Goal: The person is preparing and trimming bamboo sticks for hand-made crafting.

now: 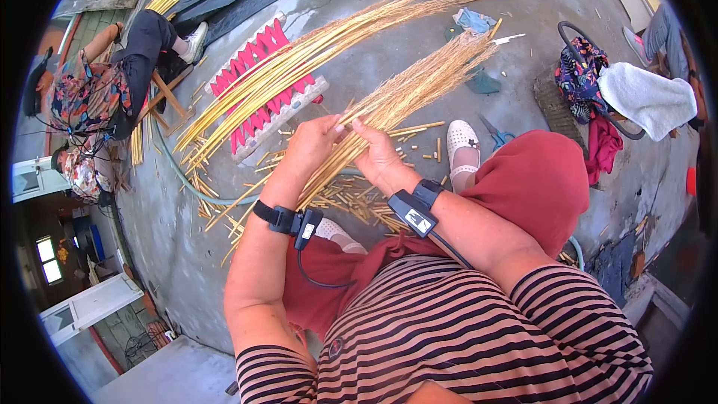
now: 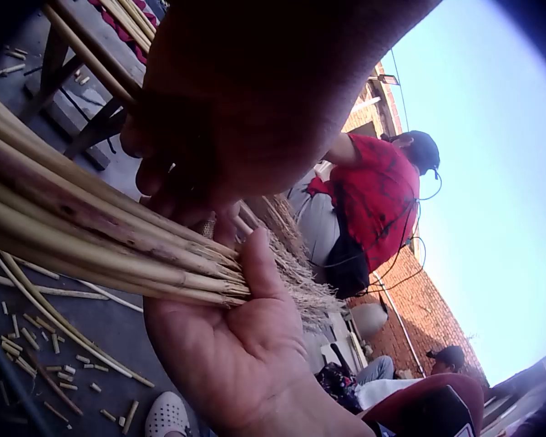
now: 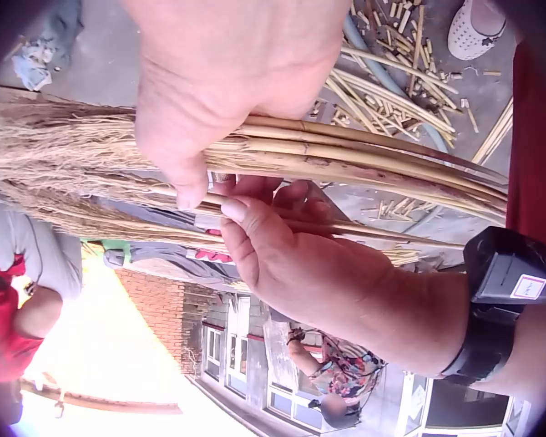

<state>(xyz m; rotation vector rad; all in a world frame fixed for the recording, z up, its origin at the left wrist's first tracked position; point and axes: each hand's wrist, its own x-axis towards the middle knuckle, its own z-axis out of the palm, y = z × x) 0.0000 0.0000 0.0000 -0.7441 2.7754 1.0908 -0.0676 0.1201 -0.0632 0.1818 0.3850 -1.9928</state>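
A bundle of broomcorn stalks with feathery tops (image 1: 426,82) lies across both hands, its bare stems slanting down toward the person's lap. My right hand (image 1: 380,158) grips the bundle just below the tops, with the palm under the stems and the thumb (image 2: 262,264) over them. Beside it, my left hand (image 1: 315,142) pinches a thin stalk between thumb and fingers, as the right wrist view shows at the left thumb (image 3: 241,211). In the left wrist view the left hand (image 2: 227,109) is dark and covers part of the stems (image 2: 82,223).
More long stalks (image 1: 262,78) lie across a pink-and-white slotted rack (image 1: 262,127). Cut stem pieces (image 1: 359,202) and a hose (image 1: 179,172) lie on the concrete. Blue scissors (image 1: 499,135) are near the right shoe. A bag (image 1: 580,67) with a towel (image 1: 647,97) stands right; another person (image 1: 93,97) sits left.
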